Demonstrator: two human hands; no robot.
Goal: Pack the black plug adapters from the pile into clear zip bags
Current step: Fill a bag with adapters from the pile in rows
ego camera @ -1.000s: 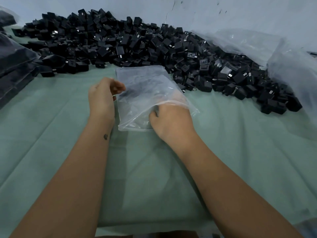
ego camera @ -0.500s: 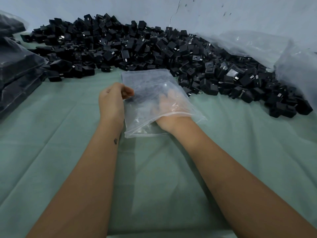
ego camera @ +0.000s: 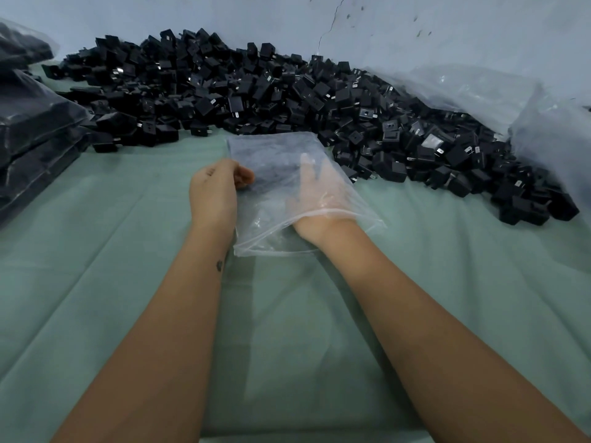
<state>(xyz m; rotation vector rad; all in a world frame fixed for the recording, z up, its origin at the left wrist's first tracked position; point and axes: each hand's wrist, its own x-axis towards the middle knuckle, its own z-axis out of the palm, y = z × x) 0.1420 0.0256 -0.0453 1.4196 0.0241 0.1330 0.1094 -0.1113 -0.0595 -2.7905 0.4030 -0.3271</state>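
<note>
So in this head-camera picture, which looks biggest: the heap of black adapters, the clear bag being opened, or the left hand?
1. Pile of black adapters, stretching nearly across the picture.
2. Clear zip bag.
3. Left hand.
The pile lies farther from the camera than both, so its lead is real.

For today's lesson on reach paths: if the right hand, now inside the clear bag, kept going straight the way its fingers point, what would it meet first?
Probably the clear zip bag's closed far end, since the right hand lies flat inside it; just beyond lies the pile of black plug adapters.
</note>
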